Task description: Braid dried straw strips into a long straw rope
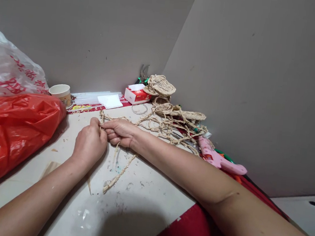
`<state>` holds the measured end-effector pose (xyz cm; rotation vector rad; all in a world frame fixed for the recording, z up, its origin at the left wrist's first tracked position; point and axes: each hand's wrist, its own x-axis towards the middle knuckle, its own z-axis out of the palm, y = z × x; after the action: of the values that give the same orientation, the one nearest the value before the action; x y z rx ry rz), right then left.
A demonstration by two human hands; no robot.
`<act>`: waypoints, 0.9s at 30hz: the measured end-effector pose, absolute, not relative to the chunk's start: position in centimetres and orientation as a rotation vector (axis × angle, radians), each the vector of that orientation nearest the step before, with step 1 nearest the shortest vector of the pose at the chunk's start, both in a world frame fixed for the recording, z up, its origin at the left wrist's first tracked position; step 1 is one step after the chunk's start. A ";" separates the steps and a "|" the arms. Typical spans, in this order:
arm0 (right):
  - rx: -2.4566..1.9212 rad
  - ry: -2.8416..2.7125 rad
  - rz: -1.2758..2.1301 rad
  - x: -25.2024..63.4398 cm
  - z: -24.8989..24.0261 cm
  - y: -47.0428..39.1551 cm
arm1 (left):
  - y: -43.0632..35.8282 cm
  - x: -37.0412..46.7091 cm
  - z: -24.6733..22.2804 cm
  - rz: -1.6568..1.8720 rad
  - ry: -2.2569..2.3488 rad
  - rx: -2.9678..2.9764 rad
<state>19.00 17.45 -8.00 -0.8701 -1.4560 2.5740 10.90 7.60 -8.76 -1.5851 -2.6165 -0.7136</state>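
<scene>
Since the straw cord [101, 116] looks thin, left hand [89, 142] has fingers curled closed on it; right hand [121, 131] pinches just beside them, likely for local tension. Cord tangle [165, 126] lies beyond the right fingers, probably as slack. Red bag [18, 129] sits left of both, seemingly parked clear.

To the right of the glossy red plastic bag [18, 129], the bare left hand [90, 141] is closed, knuckles forward; the bare right hand [120, 132] is held against it, fingers curled, forearm outstretched.
</scene>
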 end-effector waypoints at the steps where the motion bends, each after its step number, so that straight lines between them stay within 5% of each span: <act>1: -0.899 -1.451 2.550 19.0 -8.0 17.3 | 7.6 11.0 -8.8 -0.730 -2.622 -1.596; 7: -0.986 -1.574 2.288 19.0 -7.7 17.5 | 7.4 11.4 -7.9 -1.181 -2.715 -1.741; 14: -0.834 -1.634 2.416 19.6 -7.1 18.9 | 7.7 8.6 -5.9 -1.652 -2.702 -1.465; 20: -0.754 -1.805 2.451 19.8 -7.3 19.7 | 8.7 8.3 -7.4 -2.536 -2.944 -1.553; 27: -0.679 -2.035 2.450 20.2 -7.4 21.1 | 8.8 7.6 -7.7 -2.232 -3.043 -1.776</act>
<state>20.20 21.07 -7.44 -0.6785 -2.0350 2.4502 7.65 8.76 -7.70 -1.7755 -3.0430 -2.2317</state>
